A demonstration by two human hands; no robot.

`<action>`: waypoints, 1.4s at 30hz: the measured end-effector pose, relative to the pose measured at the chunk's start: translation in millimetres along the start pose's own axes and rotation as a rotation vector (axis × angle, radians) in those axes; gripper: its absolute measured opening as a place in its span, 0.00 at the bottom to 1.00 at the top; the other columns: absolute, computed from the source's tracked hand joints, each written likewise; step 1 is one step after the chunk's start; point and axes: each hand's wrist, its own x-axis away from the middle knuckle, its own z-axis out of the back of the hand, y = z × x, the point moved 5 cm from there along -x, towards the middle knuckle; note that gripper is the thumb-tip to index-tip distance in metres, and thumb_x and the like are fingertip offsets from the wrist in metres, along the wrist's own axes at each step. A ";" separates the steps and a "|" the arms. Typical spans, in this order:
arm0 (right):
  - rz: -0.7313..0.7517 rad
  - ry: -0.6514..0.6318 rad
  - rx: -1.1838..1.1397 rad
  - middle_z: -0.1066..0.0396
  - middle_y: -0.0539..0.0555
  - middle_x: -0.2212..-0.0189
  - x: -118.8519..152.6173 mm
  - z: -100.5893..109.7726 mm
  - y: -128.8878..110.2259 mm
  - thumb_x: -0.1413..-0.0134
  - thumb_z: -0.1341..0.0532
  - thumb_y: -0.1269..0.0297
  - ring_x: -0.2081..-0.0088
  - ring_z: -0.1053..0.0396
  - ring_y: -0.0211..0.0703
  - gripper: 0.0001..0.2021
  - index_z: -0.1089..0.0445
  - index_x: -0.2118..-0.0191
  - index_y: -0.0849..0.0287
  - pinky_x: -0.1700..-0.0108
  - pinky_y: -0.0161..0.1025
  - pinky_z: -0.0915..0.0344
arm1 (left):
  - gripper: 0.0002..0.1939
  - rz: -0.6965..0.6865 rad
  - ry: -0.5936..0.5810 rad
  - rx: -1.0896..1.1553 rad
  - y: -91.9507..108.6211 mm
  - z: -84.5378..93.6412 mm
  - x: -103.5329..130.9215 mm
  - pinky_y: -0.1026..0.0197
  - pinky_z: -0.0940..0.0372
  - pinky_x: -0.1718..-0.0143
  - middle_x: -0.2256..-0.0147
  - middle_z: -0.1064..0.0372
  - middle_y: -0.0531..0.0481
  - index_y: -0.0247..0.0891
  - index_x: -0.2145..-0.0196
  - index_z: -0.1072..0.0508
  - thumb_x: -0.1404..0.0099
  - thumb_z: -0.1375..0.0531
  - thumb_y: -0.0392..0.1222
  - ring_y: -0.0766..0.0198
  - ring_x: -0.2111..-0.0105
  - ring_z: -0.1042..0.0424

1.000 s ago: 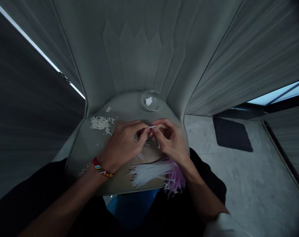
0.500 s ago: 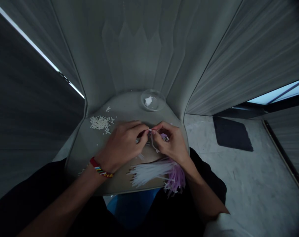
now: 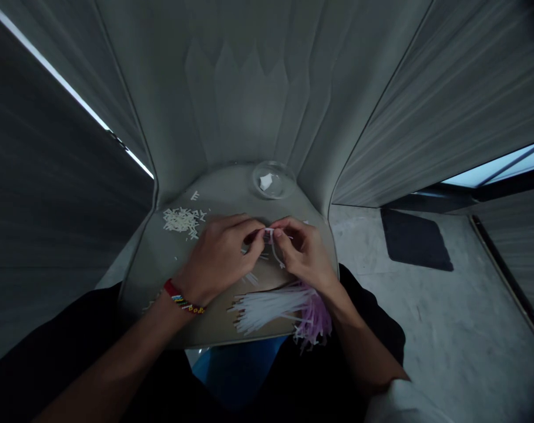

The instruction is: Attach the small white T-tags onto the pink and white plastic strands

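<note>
At the centre of the frame, the left hand (image 3: 225, 249) and right hand (image 3: 306, 249) pinch a small white strip (image 3: 276, 254), the fingers of each narrowed to thumb and fingertip, with one thin tail curving down between them. The grip looks tiny, so a slight slip or uneven pull could bend the strip or flick it away. The white bundle (image 3: 267, 308) lies at the lower middle of the chair seat (image 3: 225, 188), its purple ends (image 3: 313, 317) at the front edge beside the right forearm; a careless elbow could sweep it off. Left of centre, the loose pile of cut pieces (image 3: 181, 220) lies near the left hand, and a brushing knuckle might scatter it. Dim light could hide small misalignments.
</note>
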 end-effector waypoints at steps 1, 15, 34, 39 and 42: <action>-0.004 -0.018 0.016 0.28 0.51 0.71 0.1 -0.6 -0.3 0.33 0.41 0.56 0.72 0.34 0.37 0.11 0.26 0.59 0.58 0.71 0.35 0.40 | 0.08 0.008 -0.001 -0.001 -0.5 -0.1 -0.1 0.59 0.38 0.65 0.71 0.28 0.53 0.38 0.64 0.22 0.31 0.42 0.34 0.64 0.69 0.29; 0.016 -0.065 0.071 0.32 0.49 0.74 1.3 -7.0 1.1 0.31 0.44 0.57 0.74 0.39 0.37 0.13 0.24 0.56 0.58 0.72 0.35 0.43 | 0.09 0.010 0.049 -0.039 -3.5 -2.8 3.8 0.57 0.34 0.61 0.66 0.26 0.49 0.40 0.60 0.21 0.29 0.42 0.39 0.62 0.65 0.27; 0.124 0.023 0.324 0.31 0.48 0.76 2.9 -2.6 -4.8 0.34 0.45 0.65 0.76 0.38 0.36 0.11 0.25 0.61 0.58 0.73 0.36 0.45 | 0.09 -0.049 0.014 -0.113 -0.3 -4.8 4.6 0.57 0.33 0.61 0.64 0.25 0.49 0.41 0.58 0.21 0.29 0.42 0.38 0.60 0.64 0.26; 0.115 0.027 0.350 0.28 0.49 0.75 3.6 -1.6 -5.2 0.33 0.44 0.65 0.75 0.35 0.37 0.11 0.24 0.60 0.58 0.72 0.36 0.44 | 0.09 -0.010 -0.012 -0.122 -0.7 -3.7 4.1 0.57 0.34 0.63 0.68 0.27 0.49 0.40 0.63 0.22 0.29 0.43 0.39 0.61 0.66 0.27; 0.101 0.011 0.356 0.26 0.49 0.74 3.8 -0.4 -3.3 0.33 0.44 0.64 0.75 0.33 0.37 0.11 0.23 0.61 0.57 0.71 0.36 0.42 | 0.11 -0.011 -0.042 -0.126 -0.5 -3.1 4.2 0.57 0.37 0.65 0.70 0.30 0.50 0.38 0.66 0.23 0.28 0.44 0.40 0.62 0.69 0.29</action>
